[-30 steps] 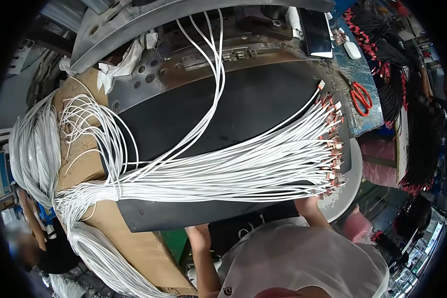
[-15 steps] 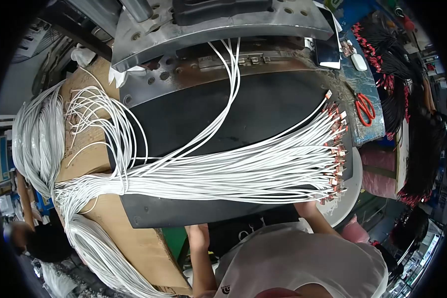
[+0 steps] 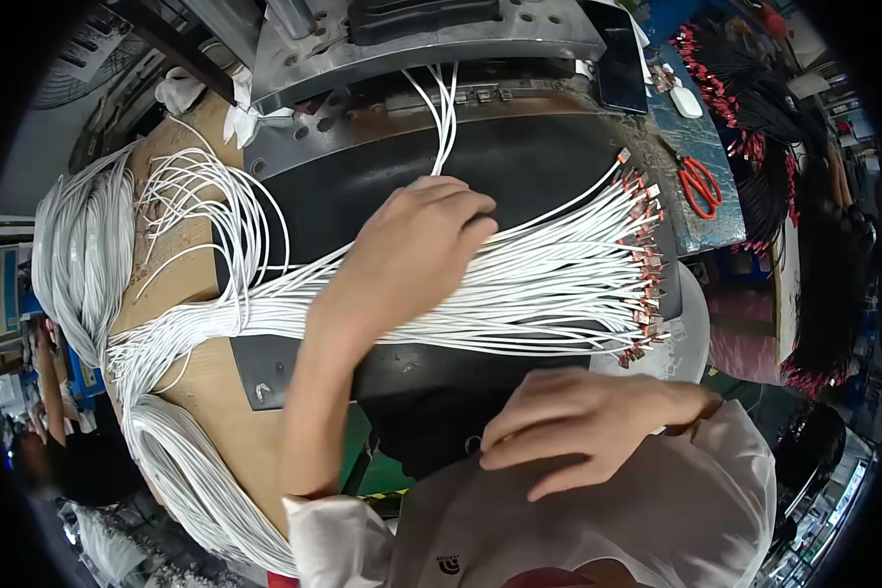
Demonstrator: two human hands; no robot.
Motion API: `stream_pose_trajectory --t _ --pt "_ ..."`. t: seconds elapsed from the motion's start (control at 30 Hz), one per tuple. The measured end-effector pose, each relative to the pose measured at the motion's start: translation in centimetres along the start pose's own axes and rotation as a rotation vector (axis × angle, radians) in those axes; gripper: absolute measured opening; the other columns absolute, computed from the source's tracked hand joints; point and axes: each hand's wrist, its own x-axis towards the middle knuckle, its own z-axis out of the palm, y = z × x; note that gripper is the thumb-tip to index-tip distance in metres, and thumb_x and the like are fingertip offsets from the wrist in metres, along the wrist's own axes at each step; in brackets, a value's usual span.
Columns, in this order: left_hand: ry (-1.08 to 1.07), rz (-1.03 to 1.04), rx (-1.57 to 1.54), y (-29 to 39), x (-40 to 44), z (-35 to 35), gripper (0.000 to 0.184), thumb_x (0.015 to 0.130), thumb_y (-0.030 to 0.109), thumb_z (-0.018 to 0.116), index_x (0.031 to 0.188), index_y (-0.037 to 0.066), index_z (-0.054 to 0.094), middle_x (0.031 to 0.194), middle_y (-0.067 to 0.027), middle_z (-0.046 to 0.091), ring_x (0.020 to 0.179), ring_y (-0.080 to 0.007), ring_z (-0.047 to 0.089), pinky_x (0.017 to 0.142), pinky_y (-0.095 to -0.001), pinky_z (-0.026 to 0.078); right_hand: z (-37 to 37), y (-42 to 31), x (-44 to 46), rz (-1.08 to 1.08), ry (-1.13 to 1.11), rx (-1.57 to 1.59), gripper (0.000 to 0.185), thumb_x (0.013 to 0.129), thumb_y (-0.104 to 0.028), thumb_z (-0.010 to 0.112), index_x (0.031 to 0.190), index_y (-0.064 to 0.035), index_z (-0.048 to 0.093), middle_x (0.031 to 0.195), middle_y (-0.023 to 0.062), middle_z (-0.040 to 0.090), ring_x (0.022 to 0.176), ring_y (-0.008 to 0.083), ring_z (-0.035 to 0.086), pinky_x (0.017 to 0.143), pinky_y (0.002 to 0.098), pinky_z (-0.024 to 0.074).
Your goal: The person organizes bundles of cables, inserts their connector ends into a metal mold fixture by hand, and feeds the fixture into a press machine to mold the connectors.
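Observation:
A large bundle of white cables (image 3: pixel 539 294) lies fanned out to the right, ending in small connectors with orange-red parts (image 3: pixel 647 260). My left hand (image 3: pixel 412 245) is over the upper side of this bundle, fingers curled round the few strands that run up under the metal press (image 3: pixel 431 49); its fingertips are partly hidden. Slightly smeared by motion, my right hand (image 3: pixel 578 421) hovers in front of my body below the bundle, fingers apart and holding nothing. Under the cables is a black mat (image 3: pixel 314 211).
Coiled white cables hang at the left (image 3: pixel 83 255) and lower left (image 3: pixel 201 480), beside brown cardboard (image 3: pixel 240 431). Red-handled scissors (image 3: pixel 698 186) and a dark phone-like device (image 3: pixel 619 69) lie at the right. Black cables with red ends (image 3: pixel 755 118) hang beyond.
My left hand has risen from the mat's front edge onto the cables. My right hand has left its place under the connector ends and moved back towards my body. The view has shifted slightly.

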Motion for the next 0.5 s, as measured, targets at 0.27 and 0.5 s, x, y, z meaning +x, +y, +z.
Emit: stream_pose_trajectory --t 0.27,0.5 --pt "-0.073 -0.034 0.436 -6.3 -1.4 -8.3 0.032 0.088 0.018 0.074 0.111 -0.004 0.066 0.120 -0.0187 0.067 0.105 -0.0397 0.067 0.092 -0.0436 0.053 -11.6 2.7 -1.5 0.322 0.249 -0.902 0.045 0.082 -0.025 0.081 0.118 -0.0021 0.067 0.124 0.0132 0.063 0.116 0.0315 0.059 0.100 0.0425 0.0416" --pt "-0.324 0.126 0.381 0.2 -4.9 -6.3 0.031 0.079 0.021 0.081 0.094 -0.001 0.066 0.091 -0.0130 0.064 0.083 -0.0334 0.063 0.074 -0.0421 0.052 -16.3 4.3 0.5 0.702 0.229 -0.782 0.029 0.097 -0.023 0.068 0.111 0.0027 0.068 0.075 0.0119 0.069 0.063 0.0247 0.063 0.063 0.0356 0.0509"
